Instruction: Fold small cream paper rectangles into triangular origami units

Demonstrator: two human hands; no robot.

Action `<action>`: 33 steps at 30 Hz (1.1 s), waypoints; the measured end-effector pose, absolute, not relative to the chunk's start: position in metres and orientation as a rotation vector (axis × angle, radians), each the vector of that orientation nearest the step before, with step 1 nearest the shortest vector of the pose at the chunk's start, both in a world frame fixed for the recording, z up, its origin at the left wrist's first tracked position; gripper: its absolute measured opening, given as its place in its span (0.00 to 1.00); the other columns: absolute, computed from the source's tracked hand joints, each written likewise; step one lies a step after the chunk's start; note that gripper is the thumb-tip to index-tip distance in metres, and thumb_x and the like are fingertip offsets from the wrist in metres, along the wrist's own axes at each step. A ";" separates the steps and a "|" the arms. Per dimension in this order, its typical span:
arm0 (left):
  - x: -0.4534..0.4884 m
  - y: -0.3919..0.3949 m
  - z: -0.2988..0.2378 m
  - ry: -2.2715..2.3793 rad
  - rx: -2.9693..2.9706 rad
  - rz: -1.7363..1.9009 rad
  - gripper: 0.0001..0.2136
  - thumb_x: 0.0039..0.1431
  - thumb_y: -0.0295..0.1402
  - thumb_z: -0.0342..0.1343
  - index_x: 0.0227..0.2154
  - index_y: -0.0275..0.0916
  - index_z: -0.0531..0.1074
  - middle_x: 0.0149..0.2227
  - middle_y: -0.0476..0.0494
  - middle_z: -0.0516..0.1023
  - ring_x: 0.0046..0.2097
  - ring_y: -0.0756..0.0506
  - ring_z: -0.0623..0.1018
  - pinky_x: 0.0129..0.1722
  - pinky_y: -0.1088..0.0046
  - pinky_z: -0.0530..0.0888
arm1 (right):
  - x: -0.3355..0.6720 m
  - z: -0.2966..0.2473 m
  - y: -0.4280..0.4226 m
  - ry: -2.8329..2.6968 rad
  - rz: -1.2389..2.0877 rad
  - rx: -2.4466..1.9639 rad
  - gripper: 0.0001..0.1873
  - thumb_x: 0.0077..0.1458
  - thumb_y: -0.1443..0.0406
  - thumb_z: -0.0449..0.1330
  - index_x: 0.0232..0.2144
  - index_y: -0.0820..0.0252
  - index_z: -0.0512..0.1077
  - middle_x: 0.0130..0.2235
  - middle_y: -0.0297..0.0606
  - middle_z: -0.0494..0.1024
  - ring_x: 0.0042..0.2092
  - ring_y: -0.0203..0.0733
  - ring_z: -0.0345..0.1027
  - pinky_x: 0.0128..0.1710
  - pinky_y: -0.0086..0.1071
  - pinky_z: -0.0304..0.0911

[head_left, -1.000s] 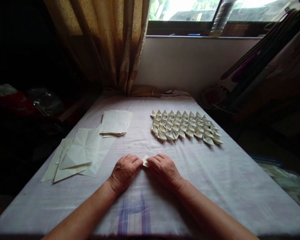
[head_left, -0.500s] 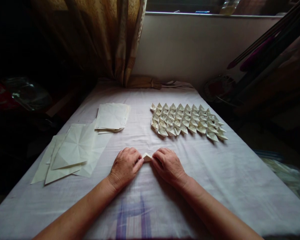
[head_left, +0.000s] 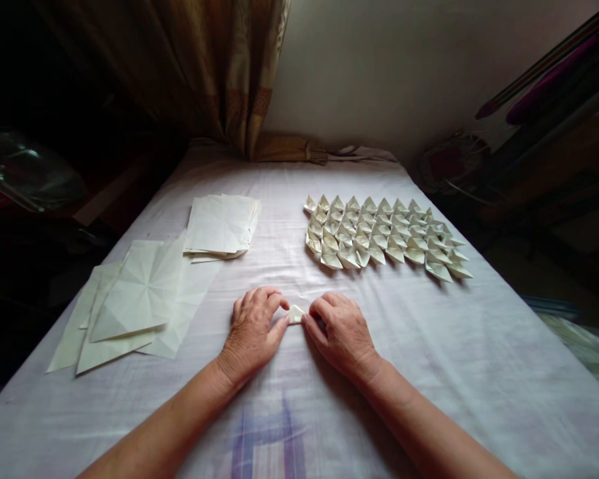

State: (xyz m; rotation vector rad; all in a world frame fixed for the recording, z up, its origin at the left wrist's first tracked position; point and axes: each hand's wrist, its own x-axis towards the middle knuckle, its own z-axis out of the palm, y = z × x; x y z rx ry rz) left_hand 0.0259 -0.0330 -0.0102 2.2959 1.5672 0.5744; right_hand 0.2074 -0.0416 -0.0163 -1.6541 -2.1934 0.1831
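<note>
A small folded piece of white paper [head_left: 296,315], roughly triangular with its peak pointing away from me, is held between my hands just above or on the cloth. My left hand [head_left: 253,326] has its thumb on the paper's left corner, with the index finger arched a little above. At the right corner, my right hand [head_left: 343,330] pinches the paper between thumb and curled fingers. Beyond my right hand, several rows of small folded paper boats [head_left: 379,229] stand close together. The undersides of my fingers are hidden.
A stack of white paper squares [head_left: 219,223] lies at the back left. Nearer, creased paper sheets [head_left: 140,289] overlap loosely. A pale cloth [head_left: 429,372] covers the table. A gold-brown curtain [head_left: 239,80] hangs to the far edge, and a plastic bag [head_left: 584,346] sits beyond the right edge.
My left index finger has lifted off the folded paper, showing more of it. My right hand keeps its pinch. The view has tipped down slightly.
</note>
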 end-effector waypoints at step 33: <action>0.013 -0.019 -0.007 1.464 2.151 0.287 0.13 0.56 0.28 0.54 0.41 0.50 0.77 0.65 0.49 0.62 0.67 0.38 0.55 0.64 0.50 0.53 | 0.231 -0.017 -0.023 -2.117 0.669 -1.422 0.05 0.49 0.69 0.68 0.26 0.57 0.75 0.30 0.33 0.74 0.34 0.38 0.65 0.36 0.31 0.54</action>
